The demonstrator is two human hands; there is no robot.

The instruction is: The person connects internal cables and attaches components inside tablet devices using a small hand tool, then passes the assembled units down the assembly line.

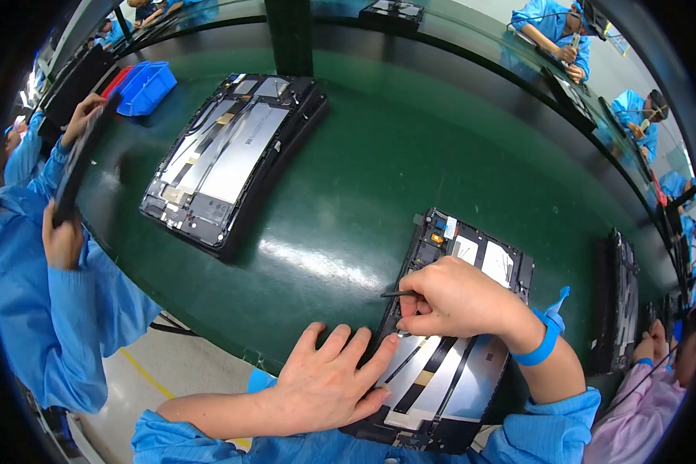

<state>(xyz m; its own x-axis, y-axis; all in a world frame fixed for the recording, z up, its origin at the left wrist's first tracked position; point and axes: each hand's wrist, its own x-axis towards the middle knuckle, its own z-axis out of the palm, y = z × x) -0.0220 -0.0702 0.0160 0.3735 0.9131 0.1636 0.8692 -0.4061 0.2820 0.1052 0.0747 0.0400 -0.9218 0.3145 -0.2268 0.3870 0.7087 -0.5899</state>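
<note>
An opened tablet [475,379] with silver battery panels, dark ribbon cables and a black frame lies on the green table in front of me. My left hand [321,379] rests flat with its fingers spread, fingertips along the tablet's left edge. Above the tablet's left side, my right hand [456,298] pinches a thin black stick-like tool [397,294], whose one end sticks out to the left. The tool's other end is hidden by my fingers, so its exact kind cannot be made out. A blue band [545,340] circles my right wrist.
A stack of opened tablets [232,147] stands at the far left on the green table [363,170]. Blue bins [147,87] sit behind it. At left a co-worker holds a dark panel [81,166]. More tablets [617,301] stand at right, beside a person in pink.
</note>
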